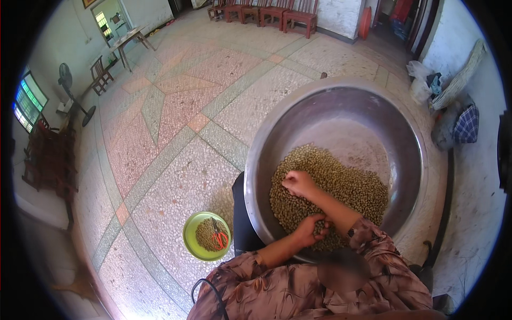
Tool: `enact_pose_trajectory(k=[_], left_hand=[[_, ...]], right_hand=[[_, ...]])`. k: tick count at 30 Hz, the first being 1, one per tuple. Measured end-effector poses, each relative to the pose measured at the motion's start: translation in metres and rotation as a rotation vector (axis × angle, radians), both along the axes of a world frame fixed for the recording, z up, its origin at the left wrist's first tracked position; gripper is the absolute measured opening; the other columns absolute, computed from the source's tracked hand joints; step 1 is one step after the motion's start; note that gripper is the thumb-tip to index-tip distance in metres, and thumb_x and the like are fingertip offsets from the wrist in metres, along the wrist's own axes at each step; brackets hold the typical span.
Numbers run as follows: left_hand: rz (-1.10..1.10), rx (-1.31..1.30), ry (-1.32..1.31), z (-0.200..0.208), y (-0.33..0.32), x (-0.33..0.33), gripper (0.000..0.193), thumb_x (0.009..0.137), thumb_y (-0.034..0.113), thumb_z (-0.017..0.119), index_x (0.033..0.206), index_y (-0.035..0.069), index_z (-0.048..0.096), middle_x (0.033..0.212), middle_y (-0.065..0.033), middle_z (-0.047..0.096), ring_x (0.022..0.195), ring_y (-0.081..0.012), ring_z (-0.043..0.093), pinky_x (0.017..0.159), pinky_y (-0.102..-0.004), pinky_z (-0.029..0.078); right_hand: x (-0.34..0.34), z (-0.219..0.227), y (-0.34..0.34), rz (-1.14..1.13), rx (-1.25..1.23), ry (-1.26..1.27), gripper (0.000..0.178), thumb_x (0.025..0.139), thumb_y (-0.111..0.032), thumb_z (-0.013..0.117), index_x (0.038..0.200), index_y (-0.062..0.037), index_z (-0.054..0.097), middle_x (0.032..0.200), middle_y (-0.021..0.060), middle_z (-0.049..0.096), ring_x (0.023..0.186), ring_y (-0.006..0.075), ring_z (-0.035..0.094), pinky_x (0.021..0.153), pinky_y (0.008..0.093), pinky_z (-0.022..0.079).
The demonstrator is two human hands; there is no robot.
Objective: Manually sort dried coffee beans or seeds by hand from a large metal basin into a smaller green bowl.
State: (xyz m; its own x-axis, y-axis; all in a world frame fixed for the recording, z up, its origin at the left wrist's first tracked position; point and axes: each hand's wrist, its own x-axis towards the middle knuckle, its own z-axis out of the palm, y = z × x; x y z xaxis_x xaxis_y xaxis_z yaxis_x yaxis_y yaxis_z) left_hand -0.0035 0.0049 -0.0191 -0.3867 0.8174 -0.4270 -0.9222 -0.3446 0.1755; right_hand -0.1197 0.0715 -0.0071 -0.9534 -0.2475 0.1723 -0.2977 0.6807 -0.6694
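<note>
A wide, deep metal basin (410, 160) stands in front of me, with a heap of small round tan-green beans or nuts (352, 184) spread over its near and left part. My right hand (300, 184) reaches across to the left side of the heap. Its fingers are closed in a pinch at the surface, and what is between them is too small to make out. Nearer to me, at the heap's front edge, my left hand (310, 230) is curled, with some of the small round beans showing between thumb and fingers. My right forearm passes just beyond the left hand.
On the floor left of the basin sits a green bowl (188, 246) with more beans and red-handled pliers or snips (219, 236). Plastic bags (421, 82) and sacks lie by the right wall. Wooden chairs (298, 20), a table (128, 38) and a standing fan (66, 77) stand farther off.
</note>
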Motion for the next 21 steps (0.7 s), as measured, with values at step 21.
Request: enact_pose_trajectory(k=[21], left_hand=[[-0.364, 0.082, 0.09, 0.019, 0.003, 0.003, 0.018, 0.091, 0.022, 0.047, 0.095, 0.005, 0.053, 0.065, -0.0007, 0.042, 0.042, -0.0068, 0.034, 0.035, -0.0187, 0.023]], right_hand=[[0.041, 0.048, 0.058, 0.182, -0.165, -0.149, 0.018, 0.077, -0.016, 0.06, 0.091, -0.0049, 0.061, 0.078, 0.0097, 0.062, 0.071, 0.0214, 0.061, 0.065, 0.0324, 0.049]])
